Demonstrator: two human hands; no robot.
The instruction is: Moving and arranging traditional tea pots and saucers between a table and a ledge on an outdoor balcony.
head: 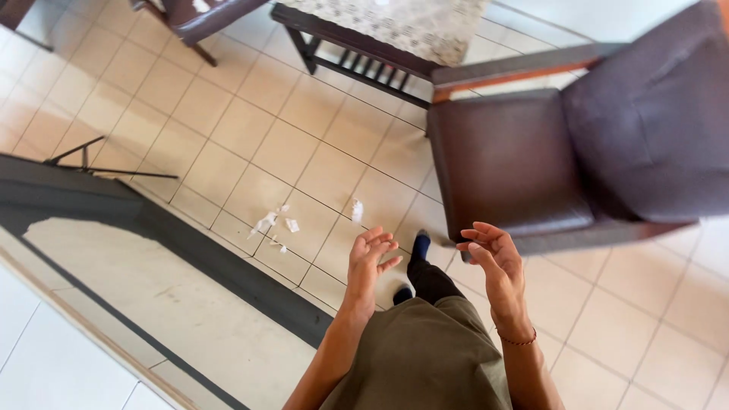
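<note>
A: Surroundings, obstructions?

B: Dark brown leather armchair w/ wooden armrest (531, 152) at upper right, seat front edge just beyond the right hand (492, 258). Dark wooden table w/ pale patterned cloth (387, 38) at top centre. Second dark chair (205, 15) at top left, partly out of view. Black thin-legged stand (91, 163) at left, resting by a dark grey border strip (190, 247) that runs diagonally across the floor.

A: Item position vs. hands?

B: Torn white paper scraps (272, 224) lie scattered on the beige square floor tiles (250, 129), left of and beyond the left hand (370, 262). One more scrap (357, 209) sits just above the left hand's fingertips in view. Neither hand touches any scrap.

A: Hand state?

B: Both released, fingers spread and lightly curled, palms facing each other, nothing grasped. Thin red bracelet (518, 340) on right wrist. Dark-socked foot (419, 244) shows between the hands.

A: Edges, clearance?

B: Bare tile between scraps, table and armchair. Armchair bounds the right side; border strip bounds the left.
</note>
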